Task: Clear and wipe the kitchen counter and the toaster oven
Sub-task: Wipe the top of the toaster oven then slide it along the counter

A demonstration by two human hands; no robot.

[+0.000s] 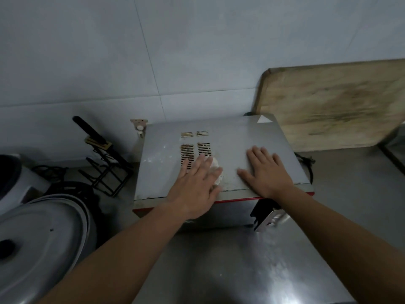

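At the bottom of the frame the steel table (252, 270) runs up toward the middle, with 2 bare forearms reaching over it from the lower corners. In the lower left sits a large metal lid (39, 233) with a dark knob. Just beyond the table's near stretch, in the centre of the frame, stands the toaster oven (232, 137), grey on top with a red strip along its front edge and 4 rusty vent slots in its upper left part. The left hand (195, 185) lies on the oven's top, centre of the frame, fingers straight and slightly spread, pressing down a white cloth (215, 166) that shows beside them. The right hand (267, 172) rests flat on the same top just to the right, fingers straight and apart, holding nothing. Left of the oven, at middle left, a black wire rack (105, 170) stands on the table, holding a dark-handled tool. At the upper right a worn wooden cutting board (328, 102) leans against the pale tiled wall (153, 51), which fills the upper part of the frame.
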